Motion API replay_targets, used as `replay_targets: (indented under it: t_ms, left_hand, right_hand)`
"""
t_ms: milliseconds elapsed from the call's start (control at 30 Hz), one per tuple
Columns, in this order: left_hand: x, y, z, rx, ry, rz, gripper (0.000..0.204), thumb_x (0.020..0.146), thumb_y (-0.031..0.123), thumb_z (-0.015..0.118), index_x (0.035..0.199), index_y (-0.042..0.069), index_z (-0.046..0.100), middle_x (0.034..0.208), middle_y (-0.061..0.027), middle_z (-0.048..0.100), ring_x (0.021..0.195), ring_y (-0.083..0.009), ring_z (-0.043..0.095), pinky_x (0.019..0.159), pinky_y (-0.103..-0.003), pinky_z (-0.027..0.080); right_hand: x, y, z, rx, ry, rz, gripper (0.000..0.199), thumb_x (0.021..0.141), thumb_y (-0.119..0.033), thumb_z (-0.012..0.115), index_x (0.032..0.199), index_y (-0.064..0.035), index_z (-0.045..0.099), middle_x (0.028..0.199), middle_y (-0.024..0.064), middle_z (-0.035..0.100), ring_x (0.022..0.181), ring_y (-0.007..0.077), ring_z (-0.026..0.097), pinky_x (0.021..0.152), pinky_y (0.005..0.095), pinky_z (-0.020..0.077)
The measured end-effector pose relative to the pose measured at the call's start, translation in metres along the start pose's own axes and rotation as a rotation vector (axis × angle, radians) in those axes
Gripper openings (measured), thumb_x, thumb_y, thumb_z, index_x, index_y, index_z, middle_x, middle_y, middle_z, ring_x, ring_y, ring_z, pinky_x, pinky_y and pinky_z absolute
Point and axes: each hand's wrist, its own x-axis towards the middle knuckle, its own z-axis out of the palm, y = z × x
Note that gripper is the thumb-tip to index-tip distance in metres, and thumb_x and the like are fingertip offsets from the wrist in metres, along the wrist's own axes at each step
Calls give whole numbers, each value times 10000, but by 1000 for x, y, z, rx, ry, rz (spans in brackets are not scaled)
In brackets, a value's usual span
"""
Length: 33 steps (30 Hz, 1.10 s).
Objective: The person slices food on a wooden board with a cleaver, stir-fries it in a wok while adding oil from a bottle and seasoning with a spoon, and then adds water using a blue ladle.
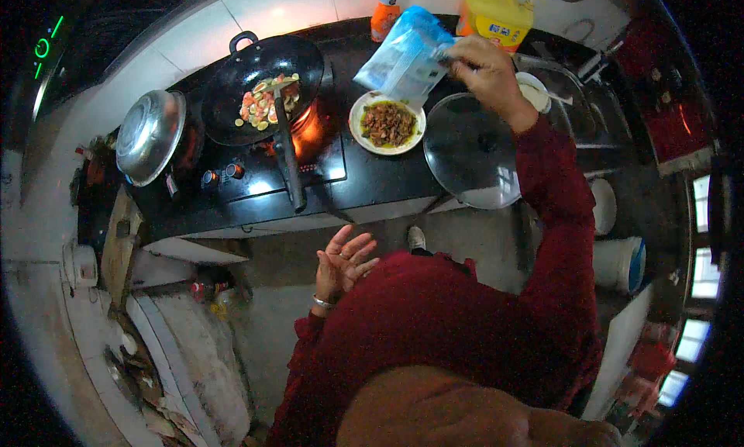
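Observation:
My right hand (487,73) is raised over the black counter and grips a blue and white plastic bag (404,57) by one end. The bag hangs tilted above a white plate of dark cooked meat (387,123). My left hand (343,264) is held near my body, palm up, fingers spread and holding nothing. A black wok (263,86) with sliced vegetables sits on a lit burner, with a long black-handled spatula (287,148) resting in it.
A glass lid (473,152) lies right of the plate. A steel pot with a lid (149,134) sits on the left burner. An orange bottle (385,11) and a yellow jug (496,14) stand at the back. A sink (570,98) is at the right.

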Motion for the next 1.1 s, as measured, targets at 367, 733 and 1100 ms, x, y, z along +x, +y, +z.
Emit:
replay_targets:
  t_ms: [367,733,1100]
  left_hand:
    - [31,-40,45,-99,562,412,578,916,498,249,1305,78,328,1241,-184,455,1129,-315,466,933,-463,400]
    - [38,-21,37,-79,748,619,541,904,496,309,1261,96,379,1206,-172,482,1113,-328,479,929,-479,406]
    - [65,62,15,-17,486,539,616,914,511,213,1315,50,294,1197,-178,474,1063,-313,516,877,-429,458]
  right_hand:
    - [57,261,49,-254,-345,47,163,774,-141,561,866,-23,626,876,146,559,854,302,549,761,378,442]
    - [76,181,119,147,-407,-48,299,787,-64,561,1086,-54,554,1024,132,585,896,271,582,763,332,472]
    - [37,-80,202,292,-761,-659,386,760,-56,505,1146,-62,483,1168,125,502,894,289,598,655,358,526]
